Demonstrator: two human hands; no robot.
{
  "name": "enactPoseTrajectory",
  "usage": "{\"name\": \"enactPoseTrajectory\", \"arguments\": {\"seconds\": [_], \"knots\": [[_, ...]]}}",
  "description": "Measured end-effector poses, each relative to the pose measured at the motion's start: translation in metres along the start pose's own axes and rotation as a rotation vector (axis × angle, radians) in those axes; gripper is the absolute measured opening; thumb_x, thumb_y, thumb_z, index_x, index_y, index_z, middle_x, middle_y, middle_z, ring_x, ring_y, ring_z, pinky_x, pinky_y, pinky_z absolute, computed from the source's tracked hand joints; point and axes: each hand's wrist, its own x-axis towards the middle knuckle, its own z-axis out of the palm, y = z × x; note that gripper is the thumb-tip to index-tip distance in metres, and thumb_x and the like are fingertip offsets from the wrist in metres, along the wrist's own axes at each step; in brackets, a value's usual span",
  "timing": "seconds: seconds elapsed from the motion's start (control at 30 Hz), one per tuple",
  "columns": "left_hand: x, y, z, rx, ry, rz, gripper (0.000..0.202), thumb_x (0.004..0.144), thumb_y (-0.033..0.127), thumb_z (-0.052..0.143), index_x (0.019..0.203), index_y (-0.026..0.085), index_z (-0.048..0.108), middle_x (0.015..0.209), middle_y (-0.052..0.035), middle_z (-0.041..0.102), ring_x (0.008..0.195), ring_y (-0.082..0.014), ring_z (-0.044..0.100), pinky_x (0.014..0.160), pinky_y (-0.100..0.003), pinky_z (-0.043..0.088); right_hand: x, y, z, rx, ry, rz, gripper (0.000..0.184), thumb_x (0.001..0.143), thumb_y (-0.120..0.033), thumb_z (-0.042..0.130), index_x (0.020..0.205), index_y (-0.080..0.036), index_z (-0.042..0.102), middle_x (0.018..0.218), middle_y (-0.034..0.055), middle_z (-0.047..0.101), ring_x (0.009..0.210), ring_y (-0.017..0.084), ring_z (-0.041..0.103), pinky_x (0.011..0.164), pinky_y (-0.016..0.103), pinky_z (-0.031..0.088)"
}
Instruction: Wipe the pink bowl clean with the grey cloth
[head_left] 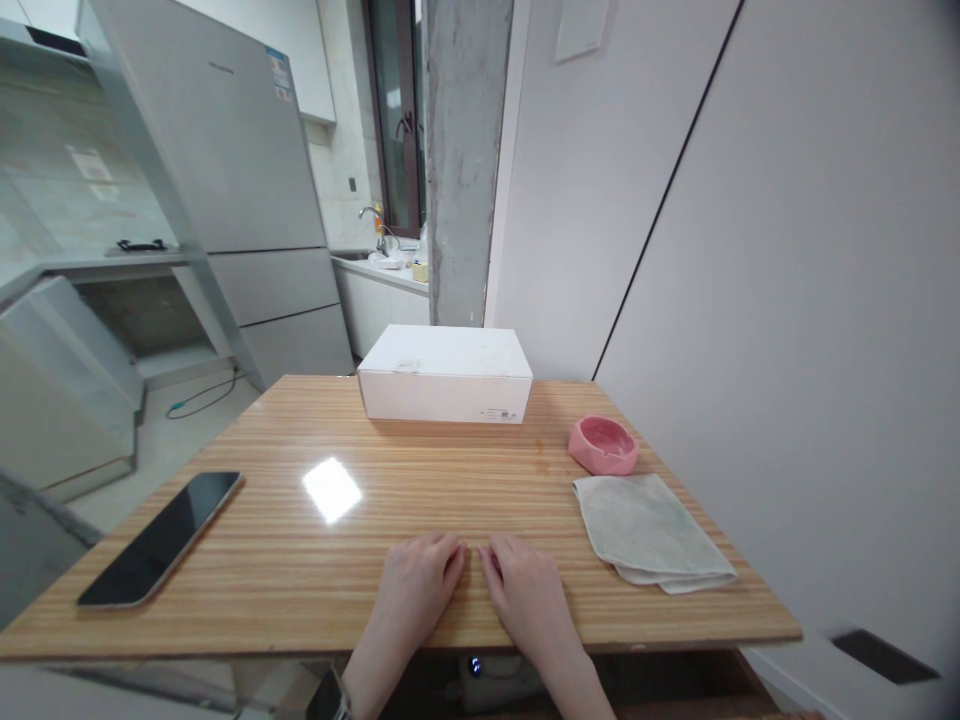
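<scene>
My left hand (423, 575) rests on the wooden table (450, 490) near its front edge, fingers curled under in a loose fist. Beside it, a small gap apart, my right hand (523, 580) lies curled in the same way. I see nothing held in either one. A folded grey-green cloth (649, 530) lies to the right of my right hand. Behind the cloth stands a pink bowl-like dish (603, 446), perhaps an ashtray. A closed white box (446, 395) sits at the table's far side. On the left lies a black phone (161, 540), screen up.
A white wall (750, 330) runs along the table's right side. Beyond the far edge are a grey pillar (465, 160), a refrigerator (225, 150) and a sink faucet (375, 222). A cable (206, 393) lies on the floor at left. Dark space shows below the front edge.
</scene>
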Motion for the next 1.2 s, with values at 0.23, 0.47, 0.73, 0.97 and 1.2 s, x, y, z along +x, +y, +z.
{"name": "enactPoseTrajectory", "arguments": {"seconds": [0.23,0.47,0.73,0.97,1.2], "knots": [[-0.0007,0.0004,0.0002,-0.023,-0.016,-0.017,0.033,0.093,0.029,0.036,0.077,0.022,0.064,0.078,-0.0030,0.070,0.074,-0.0181,0.065,0.062,-0.026,0.038,-0.0007,-0.0005,0.0009,0.005,0.013,0.001,0.021,0.092,-0.020,0.041,0.074,-0.022,0.050,0.071,0.0001,0.062,0.065,0.017,0.059,0.057,0.027,0.027],[-0.0005,0.0001,0.0000,-0.026,-0.013,-0.026,0.032,0.093,0.028,0.035,0.077,0.022,0.063,0.078,-0.0029,0.070,0.073,-0.0188,0.065,0.062,-0.027,0.039,0.0003,0.0010,0.0018,0.007,0.017,-0.008,0.021,0.092,-0.020,0.041,0.074,-0.022,0.050,0.070,-0.0001,0.061,0.064,0.016,0.058,0.057,0.027,0.027],[-0.0006,0.0013,-0.0020,-0.028,-0.019,-0.027,0.031,0.093,0.028,0.035,0.076,0.022,0.061,0.078,-0.0021,0.070,0.074,-0.0200,0.065,0.062,-0.028,0.039,0.0005,0.0008,0.0009,0.001,-0.001,-0.020,0.021,0.093,-0.021,0.040,0.074,-0.022,0.049,0.071,0.0002,0.062,0.064,0.016,0.058,0.057,0.027,0.026],[-0.0014,-0.0003,0.0015,-0.024,-0.009,-0.022,0.032,0.093,0.029,0.034,0.076,0.022,0.060,0.077,-0.0019,0.069,0.073,-0.0198,0.065,0.062,-0.028,0.038,-0.0009,0.0004,0.0002,0.019,-0.034,-0.007,0.021,0.094,-0.021,0.039,0.075,-0.022,0.050,0.073,-0.0001,0.061,0.067,0.017,0.058,0.059,0.028,0.027],[0.0001,-0.0001,0.0012,-0.016,-0.007,-0.020,0.031,0.093,0.029,0.035,0.077,0.022,0.060,0.076,-0.0023,0.070,0.072,-0.0190,0.065,0.060,-0.027,0.036,-0.0002,-0.0007,-0.0010,0.022,-0.057,0.018,0.022,0.094,-0.021,0.040,0.075,-0.022,0.051,0.072,0.0003,0.061,0.067,0.017,0.058,0.058,0.028,0.026]]}}
